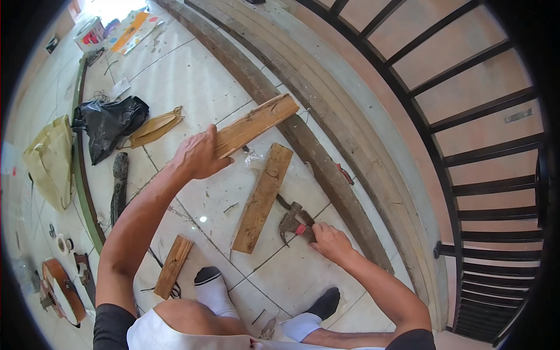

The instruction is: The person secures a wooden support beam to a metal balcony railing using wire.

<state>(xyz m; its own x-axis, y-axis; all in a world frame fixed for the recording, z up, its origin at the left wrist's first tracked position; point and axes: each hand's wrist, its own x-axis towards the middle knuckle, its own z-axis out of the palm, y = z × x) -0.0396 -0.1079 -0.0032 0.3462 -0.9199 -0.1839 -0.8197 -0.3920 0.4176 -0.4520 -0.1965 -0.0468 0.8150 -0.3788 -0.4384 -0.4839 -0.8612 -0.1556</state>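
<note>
My left hand is closed around the near end of a short wooden plank, whose far end points up and right over a long timber. My right hand grips a claw hammer close to its head, where red wrapping shows. Between the hands, a second wooden plank lies on the tiles. A dark curved piece, partly hidden, sits between this plank and the hammer head. Near my left foot lies a smaller wooden block with dark cord beside it.
Long timbers run along the right, below a black metal railing. A red-handled tool lies by them. Leftward are a black plastic bag, a tan bag, a green bar and a dark stick.
</note>
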